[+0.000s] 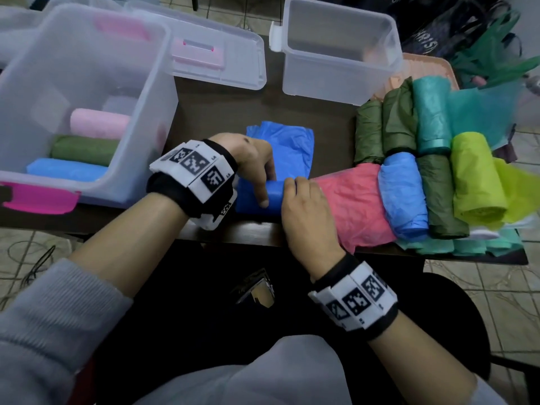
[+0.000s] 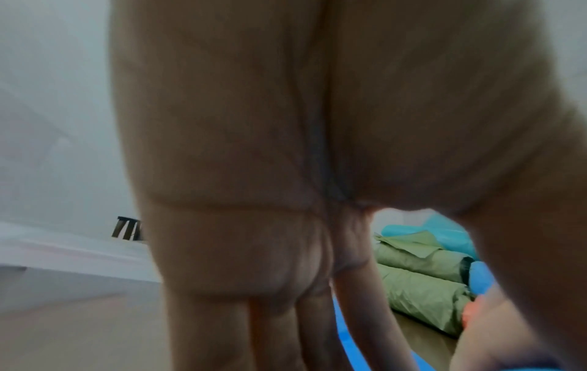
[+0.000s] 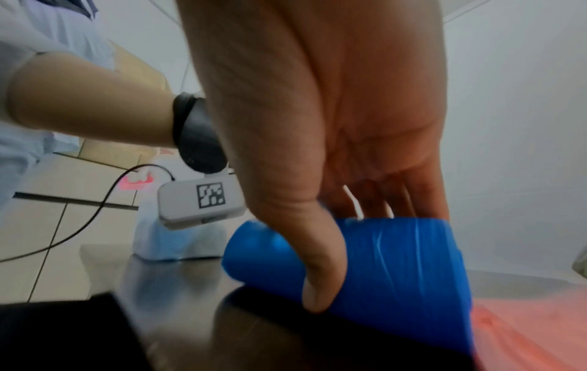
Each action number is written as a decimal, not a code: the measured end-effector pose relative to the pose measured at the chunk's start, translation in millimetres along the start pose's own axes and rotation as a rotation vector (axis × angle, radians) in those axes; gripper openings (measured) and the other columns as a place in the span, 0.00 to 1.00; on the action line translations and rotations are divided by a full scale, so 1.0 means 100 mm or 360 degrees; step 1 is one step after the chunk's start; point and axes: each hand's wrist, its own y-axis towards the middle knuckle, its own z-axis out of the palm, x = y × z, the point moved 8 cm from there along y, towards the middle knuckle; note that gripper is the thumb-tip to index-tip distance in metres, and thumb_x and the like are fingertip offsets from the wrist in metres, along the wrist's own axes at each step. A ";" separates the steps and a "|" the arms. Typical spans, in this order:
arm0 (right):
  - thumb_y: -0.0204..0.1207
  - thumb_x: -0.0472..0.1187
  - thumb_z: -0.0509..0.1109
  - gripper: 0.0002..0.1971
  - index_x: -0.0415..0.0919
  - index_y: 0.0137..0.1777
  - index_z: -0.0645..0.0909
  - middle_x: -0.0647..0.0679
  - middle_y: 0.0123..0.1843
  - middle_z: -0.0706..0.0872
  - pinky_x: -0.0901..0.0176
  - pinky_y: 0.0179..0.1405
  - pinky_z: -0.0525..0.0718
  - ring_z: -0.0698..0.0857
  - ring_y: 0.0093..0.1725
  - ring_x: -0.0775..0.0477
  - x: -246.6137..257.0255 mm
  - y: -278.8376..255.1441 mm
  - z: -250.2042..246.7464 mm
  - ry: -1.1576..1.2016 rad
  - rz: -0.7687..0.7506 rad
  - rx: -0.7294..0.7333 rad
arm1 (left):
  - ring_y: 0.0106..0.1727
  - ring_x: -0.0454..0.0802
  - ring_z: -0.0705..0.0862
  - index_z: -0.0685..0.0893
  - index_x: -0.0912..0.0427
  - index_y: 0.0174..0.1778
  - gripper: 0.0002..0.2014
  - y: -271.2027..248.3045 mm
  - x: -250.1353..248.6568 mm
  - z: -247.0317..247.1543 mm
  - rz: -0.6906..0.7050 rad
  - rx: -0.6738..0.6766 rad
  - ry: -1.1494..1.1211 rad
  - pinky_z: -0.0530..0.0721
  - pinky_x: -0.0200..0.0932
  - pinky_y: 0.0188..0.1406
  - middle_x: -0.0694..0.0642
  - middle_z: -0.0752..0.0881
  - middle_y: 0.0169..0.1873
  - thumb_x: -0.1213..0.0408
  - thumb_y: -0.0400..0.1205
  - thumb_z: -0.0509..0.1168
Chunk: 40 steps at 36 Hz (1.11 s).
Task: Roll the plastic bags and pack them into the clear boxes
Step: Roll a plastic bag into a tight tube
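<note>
I look down on a dark table from the head view. At its near edge, in the middle, lies a blue plastic bag, partly rolled: the near part is a tight roll, and the far part still lies flat on the table.

My left hand rests on the left part of the roll, fingers curled down over its top and thumb on the near side. My right hand covers the right part of the roll; in the right wrist view the fingers lie over the top and the thumb presses against the front, so this hand is clamped round the roll. The left wrist view is mostly blurred palm, with the fingers pointing down toward blue plastic.

Just right of my right hand lies a crumpled pink bag. Beyond it, at the right end of the table, is a group of rolled bags lying side by side: a blue roll, dark green rolls, a teal roll and a lime roll.

On the left stands a clear box with pink latches. Inside it lie three rolls side by side: pink farthest, green in the middle, blue nearest. A clear lid with a pink handle lies behind it. A second, smaller clear box stands at the far side, right of centre.
</note>
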 end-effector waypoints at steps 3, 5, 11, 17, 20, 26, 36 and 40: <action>0.75 0.29 0.50 0.19 0.32 0.64 0.72 0.35 0.60 0.77 0.48 0.57 0.75 0.77 0.60 0.34 0.04 0.06 -0.04 -0.0056 -0.0194 0.0168 | 0.58 0.46 0.83 0.86 0.45 0.60 0.25 0.01 0.04 -0.03 0.0006 0.0034 -0.0004 0.78 0.49 0.67 0.41 0.87 0.53 0.51 0.65 0.80; 0.79 0.31 0.55 0.18 0.32 0.68 0.67 0.35 0.66 0.72 0.49 0.62 0.73 0.73 0.66 0.34 0.02 0.13 -0.05 -0.0101 -0.0242 0.0280 | 0.60 0.47 0.82 0.82 0.47 0.66 0.30 0.01 0.07 -0.09 0.0007 -0.0048 -0.0073 0.77 0.46 0.67 0.44 0.84 0.57 0.52 0.66 0.80; 0.79 0.37 0.64 0.19 0.33 0.69 0.71 0.35 0.69 0.74 0.51 0.62 0.74 0.75 0.68 0.35 -0.06 0.44 -0.06 -0.0013 -0.0258 0.0700 | 0.47 0.45 0.85 0.88 0.53 0.50 0.17 -0.10 0.04 -0.28 0.0121 -0.0502 -0.0234 0.80 0.39 0.49 0.49 0.88 0.44 0.62 0.65 0.81; 0.72 0.51 0.74 0.35 0.44 0.77 0.64 0.46 0.72 0.76 0.52 0.66 0.75 0.77 0.68 0.42 -0.23 0.76 -0.14 0.0013 -0.0196 0.0902 | 0.55 0.51 0.83 0.85 0.54 0.61 0.26 -0.16 0.00 -0.24 0.0116 -0.0663 -0.0166 0.80 0.43 0.53 0.53 0.86 0.54 0.58 0.67 0.80; 0.73 0.53 0.74 0.32 0.47 0.75 0.68 0.50 0.70 0.78 0.57 0.58 0.73 0.77 0.61 0.49 -0.26 0.83 -0.16 -0.0010 -0.0211 0.1006 | 0.58 0.53 0.83 0.84 0.54 0.63 0.32 -0.15 -0.01 -0.21 0.0081 -0.0665 -0.0120 0.81 0.46 0.56 0.54 0.85 0.57 0.58 0.62 0.83; 0.72 0.50 0.75 0.33 0.52 0.76 0.69 0.51 0.72 0.77 0.54 0.65 0.74 0.78 0.66 0.48 -0.32 0.86 -0.10 0.0188 -0.0140 0.0967 | 0.55 0.53 0.84 0.86 0.53 0.59 0.30 -0.11 -0.05 -0.25 0.0070 -0.0580 -0.0040 0.83 0.49 0.54 0.53 0.86 0.54 0.60 0.59 0.84; 0.78 0.32 0.60 0.21 0.32 0.71 0.68 0.35 0.67 0.72 0.46 0.64 0.72 0.73 0.67 0.34 -0.04 0.42 -0.13 0.0076 -0.0205 0.0188 | 0.55 0.48 0.83 0.87 0.46 0.56 0.26 0.08 0.00 -0.37 -0.0010 -0.0275 0.0029 0.81 0.49 0.63 0.46 0.87 0.52 0.55 0.61 0.83; 0.75 0.34 0.46 0.26 0.28 0.71 0.71 0.29 0.58 0.80 0.40 0.64 0.75 0.79 0.61 0.27 0.05 0.15 0.04 0.0008 -0.0089 -0.0006 | 0.55 0.48 0.85 0.88 0.46 0.55 0.26 0.14 -0.03 -0.25 -0.0004 -0.0031 0.0074 0.81 0.48 0.64 0.46 0.88 0.50 0.51 0.60 0.82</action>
